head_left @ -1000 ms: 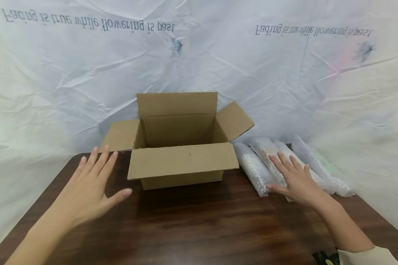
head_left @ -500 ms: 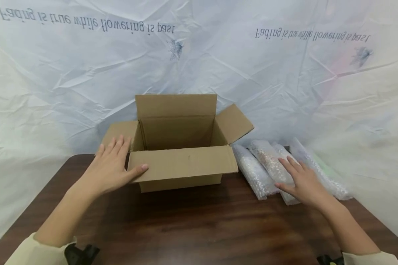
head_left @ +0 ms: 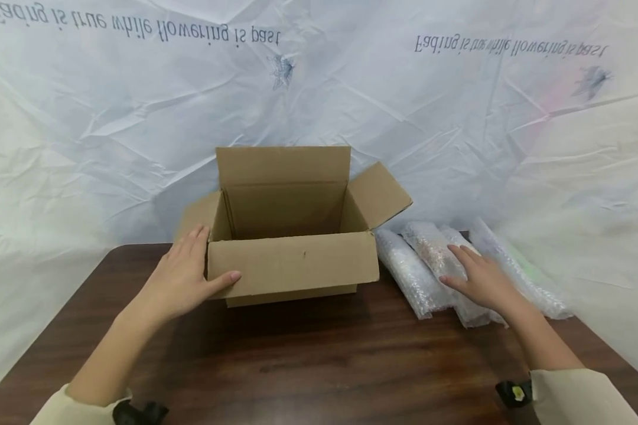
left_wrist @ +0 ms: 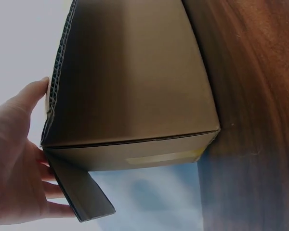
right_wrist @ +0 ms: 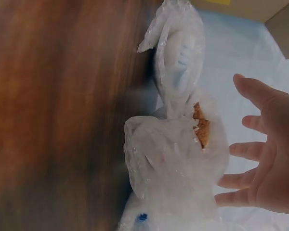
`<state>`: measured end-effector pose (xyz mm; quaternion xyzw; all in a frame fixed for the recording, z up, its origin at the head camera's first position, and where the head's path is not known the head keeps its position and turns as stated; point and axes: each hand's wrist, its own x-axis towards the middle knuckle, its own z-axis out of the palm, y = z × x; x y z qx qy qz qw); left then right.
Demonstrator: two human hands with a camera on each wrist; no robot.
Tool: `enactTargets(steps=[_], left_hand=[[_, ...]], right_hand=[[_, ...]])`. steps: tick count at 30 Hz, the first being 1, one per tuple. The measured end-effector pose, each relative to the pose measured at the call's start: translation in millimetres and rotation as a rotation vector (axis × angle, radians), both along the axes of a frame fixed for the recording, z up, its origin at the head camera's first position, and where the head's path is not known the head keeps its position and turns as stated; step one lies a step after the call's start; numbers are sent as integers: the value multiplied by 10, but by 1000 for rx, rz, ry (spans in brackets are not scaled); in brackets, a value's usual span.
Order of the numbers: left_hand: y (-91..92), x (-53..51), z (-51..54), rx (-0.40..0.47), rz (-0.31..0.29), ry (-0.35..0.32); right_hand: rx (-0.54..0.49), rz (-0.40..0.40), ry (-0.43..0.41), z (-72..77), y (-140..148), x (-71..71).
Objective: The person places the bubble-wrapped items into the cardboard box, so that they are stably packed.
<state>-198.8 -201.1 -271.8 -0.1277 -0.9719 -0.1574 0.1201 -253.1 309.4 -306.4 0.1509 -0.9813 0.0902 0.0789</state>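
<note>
An open cardboard box (head_left: 292, 263) stands on the table, its four flaps spread outward. At its front left corner my left hand (head_left: 178, 283) grips the cardboard, thumb on the front flap and fingers by the left flap. The left wrist view shows this hand (left_wrist: 17, 159) with the thumb at the front flap's edge and fingers behind the side flap (left_wrist: 82, 190). Several bubble-wrapped packages (head_left: 412, 274) lie right of the box. Over them my right hand (head_left: 486, 283) is spread, holding nothing; in the right wrist view the hand (right_wrist: 274, 154) is beside the wrapped packages (right_wrist: 171, 154).
A dark wooden table (head_left: 319, 360) extends in front of the box. A pale printed sheet (head_left: 319, 106) hangs behind the table and down both sides. Dark straps show at both sleeves.
My left hand has moved right and forward from beside the box onto its corner. The front flap's left end sits slightly differently. My right hand stays over the packages, with its wrist shifted slightly.
</note>
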Motion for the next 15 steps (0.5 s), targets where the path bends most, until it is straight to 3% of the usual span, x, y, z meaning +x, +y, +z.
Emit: enactTargets(steps=[8, 15], left_hand=[[2, -25, -50, 13, -2, 19], [19, -27, -69, 19, -15, 47]], right_hand=[[50, -106, -65, 34, -93, -292], [84, -253, -99, 51, -183, -373]])
